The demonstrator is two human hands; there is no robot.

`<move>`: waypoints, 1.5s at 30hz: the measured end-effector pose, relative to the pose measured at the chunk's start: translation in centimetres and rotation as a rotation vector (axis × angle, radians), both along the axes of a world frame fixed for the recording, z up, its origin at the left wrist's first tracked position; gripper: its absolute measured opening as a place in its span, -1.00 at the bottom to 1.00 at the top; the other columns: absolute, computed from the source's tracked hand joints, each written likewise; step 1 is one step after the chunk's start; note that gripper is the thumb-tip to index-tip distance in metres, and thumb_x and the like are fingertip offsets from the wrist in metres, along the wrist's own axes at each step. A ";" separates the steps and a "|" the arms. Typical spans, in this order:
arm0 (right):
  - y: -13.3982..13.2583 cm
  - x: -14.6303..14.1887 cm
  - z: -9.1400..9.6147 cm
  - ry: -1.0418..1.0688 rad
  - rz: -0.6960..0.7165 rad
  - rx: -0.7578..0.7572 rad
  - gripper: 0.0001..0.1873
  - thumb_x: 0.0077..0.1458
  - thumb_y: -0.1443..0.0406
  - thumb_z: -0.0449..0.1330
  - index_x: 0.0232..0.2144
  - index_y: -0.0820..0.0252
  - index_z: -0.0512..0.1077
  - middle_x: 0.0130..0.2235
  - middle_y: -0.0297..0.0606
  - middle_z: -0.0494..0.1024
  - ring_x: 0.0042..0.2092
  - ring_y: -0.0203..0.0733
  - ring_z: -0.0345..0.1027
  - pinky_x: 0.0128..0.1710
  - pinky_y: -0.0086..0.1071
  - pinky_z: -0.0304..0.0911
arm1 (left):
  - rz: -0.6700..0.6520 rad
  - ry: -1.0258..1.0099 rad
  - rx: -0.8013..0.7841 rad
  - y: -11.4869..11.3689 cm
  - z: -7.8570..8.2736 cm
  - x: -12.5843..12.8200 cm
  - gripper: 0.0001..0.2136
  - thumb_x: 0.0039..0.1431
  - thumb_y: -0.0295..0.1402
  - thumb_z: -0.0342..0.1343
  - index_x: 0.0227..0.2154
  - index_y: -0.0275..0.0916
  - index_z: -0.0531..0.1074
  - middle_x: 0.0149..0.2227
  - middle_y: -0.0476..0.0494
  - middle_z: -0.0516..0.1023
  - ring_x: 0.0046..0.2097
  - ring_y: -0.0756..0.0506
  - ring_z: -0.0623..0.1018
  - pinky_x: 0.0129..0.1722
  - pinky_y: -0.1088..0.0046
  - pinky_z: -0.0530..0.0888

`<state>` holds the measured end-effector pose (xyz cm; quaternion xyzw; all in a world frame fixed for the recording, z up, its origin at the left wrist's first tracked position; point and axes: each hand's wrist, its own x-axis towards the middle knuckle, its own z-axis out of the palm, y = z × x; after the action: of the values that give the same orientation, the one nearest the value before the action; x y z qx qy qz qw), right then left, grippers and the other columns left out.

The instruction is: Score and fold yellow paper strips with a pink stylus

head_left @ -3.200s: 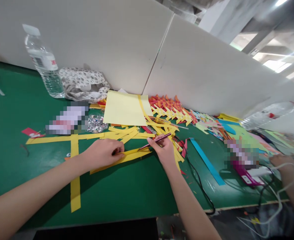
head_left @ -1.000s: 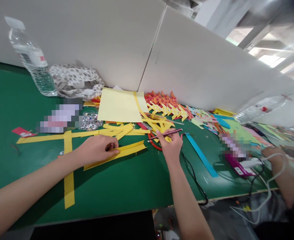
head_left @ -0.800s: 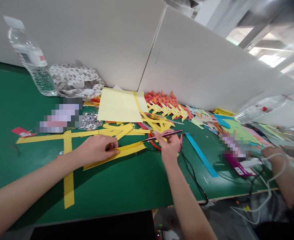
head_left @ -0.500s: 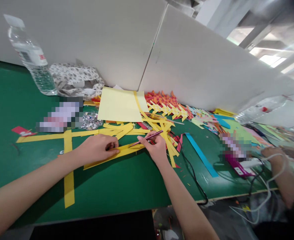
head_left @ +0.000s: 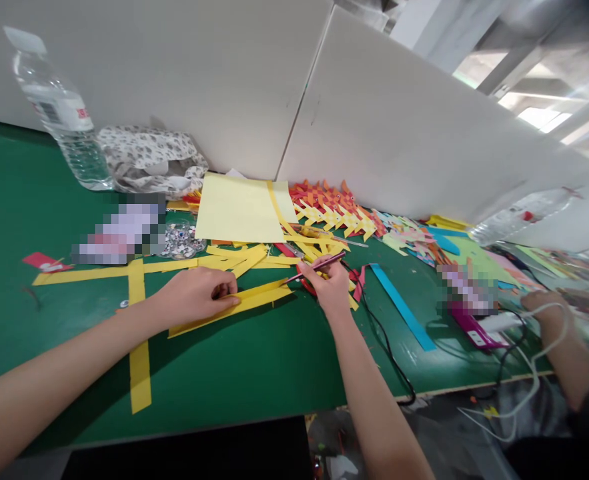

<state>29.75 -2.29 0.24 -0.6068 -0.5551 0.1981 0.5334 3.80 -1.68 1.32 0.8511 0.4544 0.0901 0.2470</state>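
Observation:
My left hand [head_left: 201,293] is closed, with thumb and fingers pinching the near side of a folded yellow paper strip [head_left: 254,302]. Its fold stands slightly raised above the green table. Between the thumb and fingers of my right hand [head_left: 328,283] is a slim maroon pen-shaped tool [head_left: 333,259]. The tool's thin tip touches or hovers over the right end of the strip; I cannot tell which. Left of my left hand, another yellow strip [head_left: 139,373] lies crosswise over a long one [head_left: 89,274]. Several loose yellow strips [head_left: 239,256] lie behind my hands.
A pale yellow sheet [head_left: 239,213], woven paper pieces [head_left: 329,200] and a bag of googly eyes [head_left: 181,241] lie at the back. A water bottle [head_left: 61,113] stands left. To the right are a blue strip [head_left: 404,308], a black cable [head_left: 381,327] and another person's hand [head_left: 549,310].
My right hand has moved right along the yellow strip with the maroon tool, toward the strip's right end. My left hand keeps its pinch in the same spot.

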 end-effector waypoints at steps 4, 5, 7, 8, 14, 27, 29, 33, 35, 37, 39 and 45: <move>0.0 0.7 0.3 -0.031 -0.100 0.062 -0.66 -0.21 0.11 0.34 -0.53 0.16 0.29 -0.50 -0.35 0.41 -0.45 -0.20 0.34 -0.39 -0.32 0.28 | -0.006 -0.002 -0.002 0.0 0.0 0.0 -0.76 0.09 -0.11 -0.01 -0.44 -0.15 0.41 -0.47 0.00 0.50 -0.44 -0.02 0.45 -0.54 0.52 0.17; 0.0 0.8 0.4 -0.047 -0.131 0.086 -0.67 -0.20 0.12 0.33 -0.53 0.16 0.29 -0.50 -0.35 0.41 -0.45 -0.21 0.34 -0.38 -0.31 0.28 | -0.008 -0.001 0.000 0.0 0.0 0.0 -0.76 0.09 -0.11 -0.01 -0.43 -0.15 0.41 -0.47 0.00 0.50 -0.44 -0.02 0.45 -0.54 0.52 0.17; -0.2 0.9 0.6 -0.066 -0.174 0.135 -0.68 -0.19 0.14 0.33 -0.53 0.16 0.29 -0.51 -0.37 0.39 -0.45 -0.22 0.33 -0.37 -0.31 0.28 | -0.011 0.001 0.006 0.0 0.1 0.0 -0.77 0.10 -0.12 -0.01 -0.43 -0.16 0.41 -0.48 -0.01 0.50 -0.44 -0.02 0.45 -0.54 0.53 0.17; -0.4 0.8 0.7 -0.060 -0.181 0.160 -0.69 -0.19 0.15 0.33 -0.54 0.17 0.29 -0.51 -0.38 0.38 -0.45 -0.23 0.32 -0.37 -0.32 0.28 | -0.011 0.002 0.006 0.0 0.1 0.0 -0.77 0.10 -0.12 0.00 -0.43 -0.16 0.41 -0.48 -0.01 0.50 -0.45 -0.02 0.45 -0.55 0.53 0.16; -1.4 -1.2 1.1 0.075 0.034 0.105 -0.69 -0.17 0.15 0.35 -0.55 0.17 0.31 -0.55 -0.40 0.36 -0.51 -0.28 0.31 -0.49 -0.41 0.25 | -0.011 0.005 0.005 0.0 0.1 0.0 -0.78 0.10 -0.14 0.00 -0.43 -0.14 0.42 -0.48 0.02 0.51 -0.45 0.00 0.45 -0.55 0.53 0.18; -1.5 -3.4 -0.2 0.037 0.159 -0.072 -0.70 -0.20 0.16 0.38 -0.53 0.18 0.35 -0.50 -0.34 0.45 -0.43 -0.20 0.40 -0.38 -0.35 0.32 | -0.006 0.012 0.010 0.0 0.2 0.1 -0.80 0.09 -0.15 0.01 -0.42 -0.15 0.42 -0.48 0.03 0.50 -0.44 -0.01 0.45 -0.54 0.53 0.18; -1.4 -2.9 -0.1 0.029 0.117 -0.041 -0.70 -0.18 0.16 0.36 -0.53 0.18 0.34 -0.50 -0.34 0.43 -0.43 -0.21 0.39 -0.39 -0.36 0.31 | -0.002 0.011 0.004 0.0 0.2 0.1 -0.79 0.09 -0.14 0.01 -0.42 -0.15 0.42 -0.48 0.02 0.50 -0.44 -0.01 0.45 -0.54 0.54 0.17; -1.3 -1.9 0.2 0.005 0.072 0.012 -0.71 -0.14 0.16 0.34 -0.52 0.18 0.33 -0.48 -0.35 0.41 -0.41 -0.21 0.39 -0.34 -0.34 0.32 | 0.001 0.006 0.001 0.0 0.2 0.0 -0.77 0.10 -0.13 0.00 -0.43 -0.15 0.43 -0.47 0.01 0.51 -0.44 -0.01 0.45 -0.55 0.54 0.17; -1.4 -1.8 0.3 -0.020 0.064 0.041 -0.71 -0.13 0.15 0.33 -0.53 0.18 0.33 -0.48 -0.35 0.39 -0.42 -0.22 0.38 -0.35 -0.34 0.32 | 0.003 0.002 -0.001 0.0 0.2 0.0 -0.76 0.10 -0.12 0.00 -0.43 -0.16 0.43 -0.47 0.00 0.51 -0.44 -0.01 0.46 -0.55 0.54 0.17; -1.5 -2.0 0.5 -0.038 0.067 0.059 -0.72 -0.12 0.15 0.32 -0.54 0.18 0.32 -0.49 -0.36 0.38 -0.43 -0.23 0.36 -0.36 -0.35 0.31 | 0.001 -0.003 -0.003 0.0 0.1 0.0 -0.76 0.10 -0.12 0.00 -0.42 -0.16 0.43 -0.47 0.00 0.51 -0.44 -0.01 0.46 -0.55 0.54 0.18; -1.6 -2.5 0.5 -0.035 0.083 0.054 -0.71 -0.13 0.14 0.33 -0.55 0.17 0.32 -0.50 -0.36 0.38 -0.44 -0.24 0.35 -0.38 -0.37 0.30 | -0.005 -0.005 -0.001 0.0 0.1 0.0 -0.77 0.10 -0.13 0.00 -0.42 -0.15 0.43 -0.47 0.01 0.51 -0.45 -0.01 0.45 -0.55 0.54 0.19; -1.7 -3.7 0.1 -0.011 0.190 -0.042 -0.70 -0.17 0.13 0.35 -0.55 0.17 0.34 -0.48 -0.35 0.43 -0.44 -0.23 0.38 -0.38 -0.36 0.31 | -0.013 0.001 0.011 0.0 0.2 0.0 -0.78 0.10 -0.15 -0.01 -0.42 -0.15 0.42 -0.47 0.01 0.51 -0.44 -0.02 0.45 -0.55 0.54 0.18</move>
<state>26.03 -3.95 0.29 -0.5634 -0.6089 0.2560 0.4962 3.82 -1.71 1.52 0.8555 0.4483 0.0908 0.2428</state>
